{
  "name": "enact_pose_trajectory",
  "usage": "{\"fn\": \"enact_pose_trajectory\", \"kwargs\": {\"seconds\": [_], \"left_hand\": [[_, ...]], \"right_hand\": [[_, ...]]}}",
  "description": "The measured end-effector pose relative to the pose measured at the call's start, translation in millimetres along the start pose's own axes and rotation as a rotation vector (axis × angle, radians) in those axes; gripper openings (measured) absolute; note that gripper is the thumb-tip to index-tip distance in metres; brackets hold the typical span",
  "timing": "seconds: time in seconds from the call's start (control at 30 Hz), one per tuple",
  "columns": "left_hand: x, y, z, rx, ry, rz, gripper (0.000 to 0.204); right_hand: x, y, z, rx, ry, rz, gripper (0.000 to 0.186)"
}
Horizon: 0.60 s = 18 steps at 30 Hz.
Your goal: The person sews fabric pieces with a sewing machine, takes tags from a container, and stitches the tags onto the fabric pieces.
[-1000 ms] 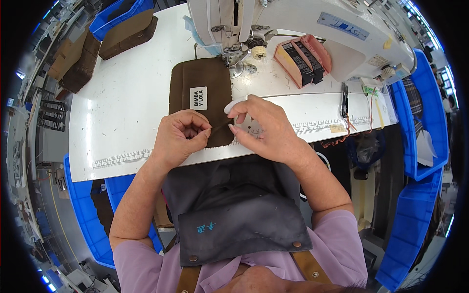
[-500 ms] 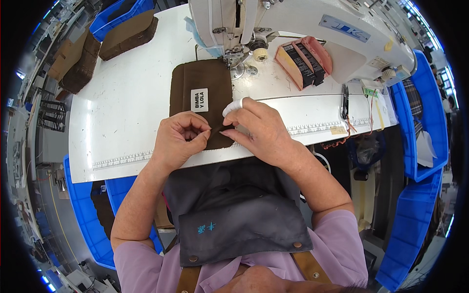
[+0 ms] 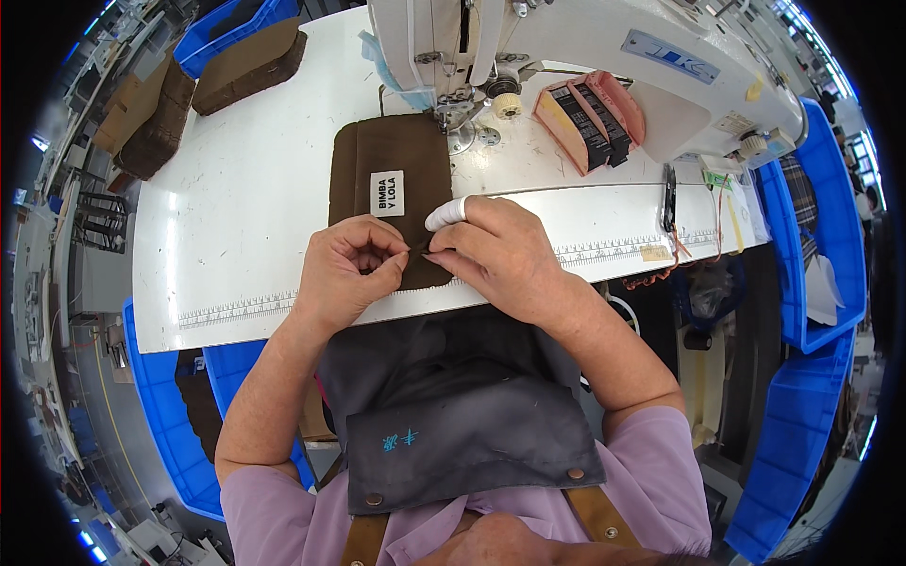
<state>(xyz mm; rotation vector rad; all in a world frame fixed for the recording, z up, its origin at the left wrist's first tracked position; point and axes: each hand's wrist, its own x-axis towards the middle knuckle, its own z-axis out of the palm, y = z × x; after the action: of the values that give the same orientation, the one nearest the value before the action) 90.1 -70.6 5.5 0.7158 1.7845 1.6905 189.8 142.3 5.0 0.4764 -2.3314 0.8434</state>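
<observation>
From where I stand, the brown cloth (image 3: 357, 160) lies flat on the white table (image 3: 236, 208), with its top right corner right by the working end of the white sewing machine (image 3: 585, 38). I can't tell whether that corner is under the foot. A pale label (image 3: 386, 193) sits on the cloth, and the lower end of the cloth comes down to the table's near edge, just over the printed ruler (image 3: 236, 309).

The person's 2 hands are over that lower part. The left hand (image 3: 353, 267) is curled, its thumb and forefinger tips brought together; whether something thin is caught between them, I can't tell. The right hand (image 3: 498, 250) faces it from close by, fingers bent, thumb and a fingertip near each other, and I can't make out whether they meet or grip anything. A white wrap (image 3: 445, 214) covers 1 finger of this hand, near the label.

Past the right hand, a pink packet (image 3: 623, 106) rests by the machine, and a pair of dark snips (image 3: 669, 198) lies nearer the edge. At the far left of the table are thick brown stacks (image 3: 250, 71). A dark apron (image 3: 472, 443) covers the person's front.
</observation>
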Motion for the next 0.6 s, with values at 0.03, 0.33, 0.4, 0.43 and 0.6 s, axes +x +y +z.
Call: {"fn": "enact_pose_trajectory", "kwargs": {"seconds": [0.03,0.33,0.4,0.43,0.6], "left_hand": [[-0.6,-0.1,-0.3,0.0,0.001,0.0,0.006],[-6.9,21.4,17.2,0.242,0.159,0.212,0.016],[-8.1,27.6,19.7,0.568,0.181,0.45,0.026],[-8.2,25.7,17.9,0.569,0.183,0.451,0.026],[-9.5,17.9,16.1,0.67,0.194,0.533,0.024]], "right_hand": [[0.6,-0.5,-0.8,0.001,-0.001,-0.001,0.022],[5.0,-2.3,-5.4,0.232,-0.096,0.129,0.017],[5.4,-3.1,-4.9,0.219,-0.082,0.117,0.016],[6.1,-3.7,-5.6,0.22,-0.082,0.114,0.016],[6.7,-4.6,-8.4,0.25,-0.072,0.141,0.013]]}}
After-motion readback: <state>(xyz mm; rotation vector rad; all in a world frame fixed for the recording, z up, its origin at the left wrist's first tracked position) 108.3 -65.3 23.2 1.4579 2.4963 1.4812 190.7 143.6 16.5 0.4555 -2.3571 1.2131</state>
